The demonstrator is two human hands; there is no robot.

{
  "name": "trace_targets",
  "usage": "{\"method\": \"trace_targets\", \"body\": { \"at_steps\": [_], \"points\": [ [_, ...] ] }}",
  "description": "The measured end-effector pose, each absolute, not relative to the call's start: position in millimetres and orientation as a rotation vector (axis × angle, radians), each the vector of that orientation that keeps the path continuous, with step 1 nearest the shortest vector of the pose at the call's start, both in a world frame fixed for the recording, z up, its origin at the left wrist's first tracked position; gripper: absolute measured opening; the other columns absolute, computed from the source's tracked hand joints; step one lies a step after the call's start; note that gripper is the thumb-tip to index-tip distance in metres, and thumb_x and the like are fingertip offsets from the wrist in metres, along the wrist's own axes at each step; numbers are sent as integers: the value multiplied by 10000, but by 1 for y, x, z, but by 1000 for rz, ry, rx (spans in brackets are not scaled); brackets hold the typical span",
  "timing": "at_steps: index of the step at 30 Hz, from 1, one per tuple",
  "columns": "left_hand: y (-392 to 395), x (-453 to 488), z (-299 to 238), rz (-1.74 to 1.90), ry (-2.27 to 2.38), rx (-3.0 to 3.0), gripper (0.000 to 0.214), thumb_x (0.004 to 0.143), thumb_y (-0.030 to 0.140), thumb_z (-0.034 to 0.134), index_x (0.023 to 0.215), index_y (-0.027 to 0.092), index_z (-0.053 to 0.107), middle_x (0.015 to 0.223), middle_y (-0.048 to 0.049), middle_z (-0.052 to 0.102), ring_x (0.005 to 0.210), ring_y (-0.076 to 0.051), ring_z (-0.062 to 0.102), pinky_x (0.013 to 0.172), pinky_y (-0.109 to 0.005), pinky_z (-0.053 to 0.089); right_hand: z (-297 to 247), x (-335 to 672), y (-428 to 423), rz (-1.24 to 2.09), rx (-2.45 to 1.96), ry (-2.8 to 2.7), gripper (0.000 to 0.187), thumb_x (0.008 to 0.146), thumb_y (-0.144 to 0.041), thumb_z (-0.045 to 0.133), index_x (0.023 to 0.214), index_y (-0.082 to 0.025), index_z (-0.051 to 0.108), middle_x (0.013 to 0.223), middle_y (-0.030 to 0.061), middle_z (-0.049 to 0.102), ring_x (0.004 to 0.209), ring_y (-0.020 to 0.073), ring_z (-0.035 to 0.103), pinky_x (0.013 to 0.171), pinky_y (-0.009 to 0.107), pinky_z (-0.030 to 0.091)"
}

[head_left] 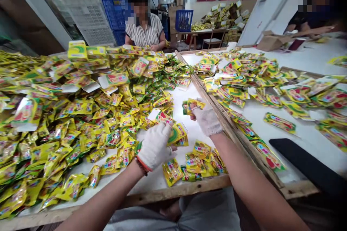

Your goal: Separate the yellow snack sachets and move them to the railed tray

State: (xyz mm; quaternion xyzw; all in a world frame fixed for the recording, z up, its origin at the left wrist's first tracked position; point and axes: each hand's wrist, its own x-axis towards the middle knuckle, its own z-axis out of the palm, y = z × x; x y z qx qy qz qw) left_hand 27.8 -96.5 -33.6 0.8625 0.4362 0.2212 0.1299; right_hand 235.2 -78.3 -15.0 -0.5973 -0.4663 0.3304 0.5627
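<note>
Both my hands wear white gloves. My left hand (155, 145) is closed round a fanned bunch of small yellow-green sachets (176, 134), held just above the white table. My right hand (206, 119) is raised a little further out and pinches a few more sachets (193, 105) between thumb and fingers. Below my hands, a small group of loose sachets (195, 163) lies near the table's front edge. A deep heap of the same sachets (67, 122) covers the left of the table.
A wooden rail (225, 122) splits my table from the right one, strewn with more sachets (244, 79). A black flat object (306, 164) lies at right. A person in a striped shirt (143, 30) sits opposite; another person's arm (311, 29) is far right. Blue crates (114, 14) stand behind.
</note>
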Motion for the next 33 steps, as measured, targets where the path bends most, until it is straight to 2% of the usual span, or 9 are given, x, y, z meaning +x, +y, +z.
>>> {"method": "trace_targets", "body": {
  "at_steps": [2, 5, 8, 10, 14, 19, 24, 28, 33],
  "points": [
    [-95, 24, -37, 593, 1215, 2438, 572, 673, 293, 707, 1213, 201, 541, 1146, -128, 595, 1053, -318, 559, 939, -478, 434, -12, 242, -80, 804, -1369, -1072, 229, 783, -420, 569, 796, -199, 509, 639, -23, 569, 461, 92, 508, 433, 215, 409],
    [-81, 15, -31, 661, 937, 1899, 438, 803, 367, 588, 1199, 185, 547, 1146, -115, 626, 1033, -258, 591, 910, -387, 471, -9, 246, -84, 885, -1257, -1200, 269, 767, -426, 608, 848, -171, 578, 749, 27, 636, 618, 125, 580, 558, 240, 470],
    [-70, 6, -22, 618, 696, 1366, 409, 824, 432, 547, 1101, 134, 592, 1016, -119, 669, 853, -218, 640, 767, -329, 513, -12, 240, -87, 1065, -1136, -1371, 308, 766, -416, 627, 934, -157, 626, 876, 62, 669, 741, 144, 600, 652, 259, 488],
    [-69, 1, -21, 539, 657, 1257, 447, 819, 477, 532, 1061, 109, 611, 947, -130, 679, 765, -220, 642, 696, -334, 517, -17, 232, -87, 1165, -1111, -1419, 309, 758, -406, 637, 940, -156, 626, 858, 54, 664, 717, 141, 587, 635, 261, 484],
    [-77, -6, -24, 641, 920, 1749, 452, 884, 505, 460, 1097, 135, 612, 1016, -114, 665, 895, -239, 628, 784, -343, 498, -29, 211, -84, 983, -1242, -1334, 203, 776, -370, 598, 801, -171, 575, 722, 8, 604, 608, 110, 506, 562, 238, 436],
    [-86, -1, -33, 872, 1462, 2561, 808, 709, 481, 701, 1375, 144, 391, 1152, -162, 589, 1081, -351, 550, 928, -463, 433, -37, 189, -81, 821, -1283, -1219, 176, 800, -369, 551, 823, -195, 538, 779, 9, 617, 665, 117, 542, 624, 236, 461],
    [-86, 1, -39, 717, 1481, 2627, 575, 737, 262, 623, 1272, 168, 435, 1138, -132, 572, 1037, -292, 564, 867, -416, 477, -33, 189, -89, 777, -1368, -1270, 221, 810, -386, 552, 925, -198, 552, 845, 22, 645, 728, 147, 584, 666, 254, 477],
    [-80, -7, -35, 732, 1349, 2563, 587, 687, 257, 648, 1236, 193, 452, 1170, -103, 561, 1055, -264, 556, 882, -385, 481, -32, 202, -90, 715, -1422, -1529, 161, 821, -359, 547, 874, -207, 557, 808, 15, 647, 725, 156, 587, 667, 263, 466],
    [-84, -9, -33, 597, 1334, 2647, 608, 662, 186, 609, 1254, 188, 471, 1192, -120, 545, 1046, -295, 548, 881, -428, 469, -32, 206, -95, 769, -1562, -1793, 170, 828, -365, 546, 880, -214, 606, 720, 13, 643, 591, 156, 549, 548, 271, 424]
  ]
}}
